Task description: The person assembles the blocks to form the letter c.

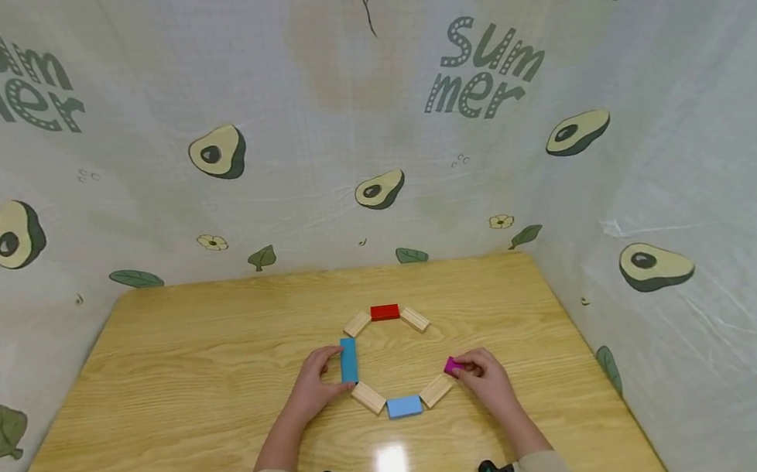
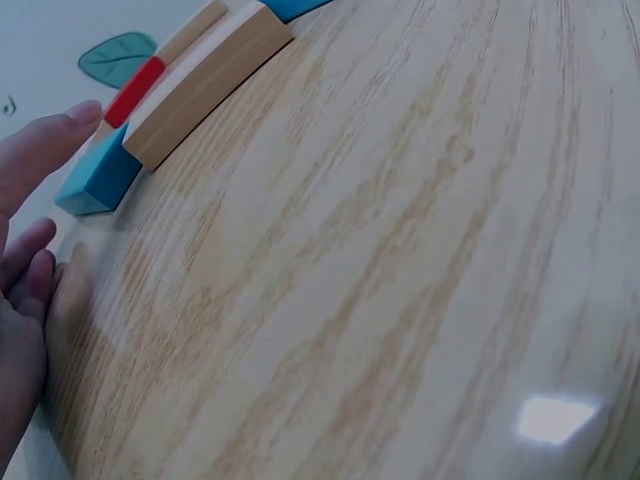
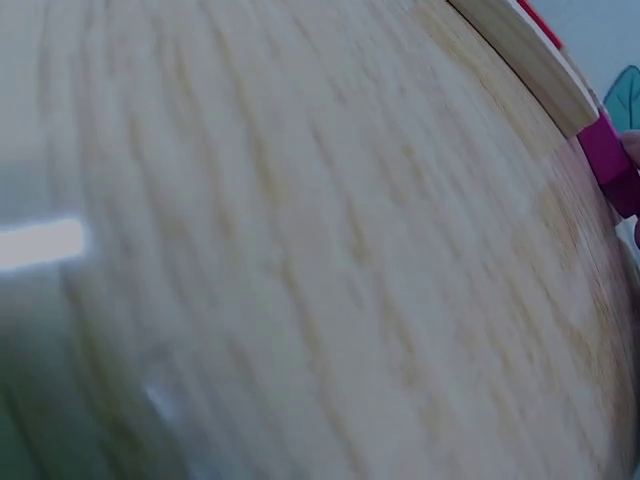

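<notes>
On the left of a ring of blocks, my left hand spans a teal-blue block lengthwise, thumb at its near end and a fingertip by its far end. In the left wrist view, the teal block meets a plain wooden block. My right hand pinches a magenta block at the ring's right side, largely covering it. In the right wrist view, this magenta block touches the end of a wooden block.
A red block sits at the far side between two plain blocks. Nearest me lies a light blue block, flanked by plain blocks. A patterned cloth hangs behind and beside the wooden table.
</notes>
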`<state>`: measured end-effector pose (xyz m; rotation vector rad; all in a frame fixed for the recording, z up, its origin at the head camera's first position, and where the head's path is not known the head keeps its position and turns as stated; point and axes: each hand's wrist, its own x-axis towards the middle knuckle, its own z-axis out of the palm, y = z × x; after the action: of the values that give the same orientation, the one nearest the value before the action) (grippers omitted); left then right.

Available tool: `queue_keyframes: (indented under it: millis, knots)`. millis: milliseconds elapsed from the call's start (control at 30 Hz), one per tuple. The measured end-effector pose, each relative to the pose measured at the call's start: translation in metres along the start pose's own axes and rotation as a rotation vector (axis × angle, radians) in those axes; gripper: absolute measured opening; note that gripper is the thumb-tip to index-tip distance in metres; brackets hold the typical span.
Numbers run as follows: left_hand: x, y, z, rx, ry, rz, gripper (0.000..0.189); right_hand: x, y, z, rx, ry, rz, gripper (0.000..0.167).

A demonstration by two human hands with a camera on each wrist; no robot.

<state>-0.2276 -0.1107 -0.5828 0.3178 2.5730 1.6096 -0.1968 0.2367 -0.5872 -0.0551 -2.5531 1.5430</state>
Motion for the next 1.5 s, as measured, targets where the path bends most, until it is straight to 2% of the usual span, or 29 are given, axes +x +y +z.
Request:
queue_keyframes:
  millis: [133, 367, 633, 833, 1167, 1367, 1500]
  knots:
    - [0.0002, -0.0008, 0.0017, -0.003, -0.006, -0.001, 0.07, -0.0011, 0.0021, -0.0009, 0.014, -0.004, 0.021, 0.014]
    - [-0.0009, 0.0007, 0.0012, 0.001, -0.004, 0.018, 0.07, -0.0015, 0.0036, -0.0022, 0.022, -0.018, -0.016, 0.012]
    - [-0.0001, 0.0014, -0.0003, -0.017, -0.009, -0.01, 0.071, -0.0014, 0.0029, -0.0027, 0.029, -0.046, -0.032, 0.01]
    - [-0.0007, 0.0012, 0.0006, -0.015, -0.013, 0.02, 0.07, -0.0004, 0.0082, -0.0009, 0.005, -0.027, -0.038, 0.011]
    - [-0.0011, 0.001, -0.0009, -0.025, -0.002, -0.011, 0.07, 0.0006, 0.0043, 0.0005, 0.022, -0.05, -0.047, 0.011]
    - [-0.0004, -0.0003, 0.0001, -0.011, 0.0, 0.012, 0.069, -0.0005, 0.0039, -0.0004, 0.039, -0.045, -0.087, 0.014]
    - [-0.0003, -0.0008, 0.0006, 0.008, -0.001, 0.023, 0.07, -0.0007, 0.0046, -0.0005, 0.044, -0.047, -0.074, 0.014]
